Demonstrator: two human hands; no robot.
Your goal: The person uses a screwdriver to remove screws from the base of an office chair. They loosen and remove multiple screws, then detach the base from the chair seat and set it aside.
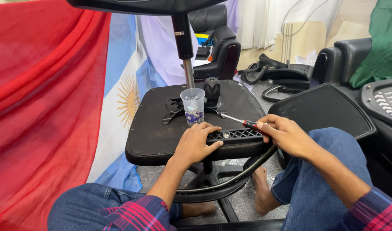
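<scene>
- Two bare hands are seen over an upturned black seat pan (153,128), which carries everything being handled.
- The left hand (196,143) is laid flat, fingers spread apart, on the near edge of the seat pan, with its fingertips touching a black slotted bracket (234,134); nothing is gripped by it.
- The right hand (285,134) is closed around the red and black handle of a screwdriver (243,122) at the near right corner of the seat pan.
- The screwdriver's metal shaft is pointed away from the hand toward the middle of the seat pan, its tip lying near the black mounting plate (176,109).
- A clear plastic cup (193,105) is stood upright on the mounting plate at the middle of the seat pan, with small dark and silvery pieces held in its bottom.
- A black knob (212,89) is set just beside the cup, toward the far edge.
- Red cloth (42,107) is hung at the left.
</scene>
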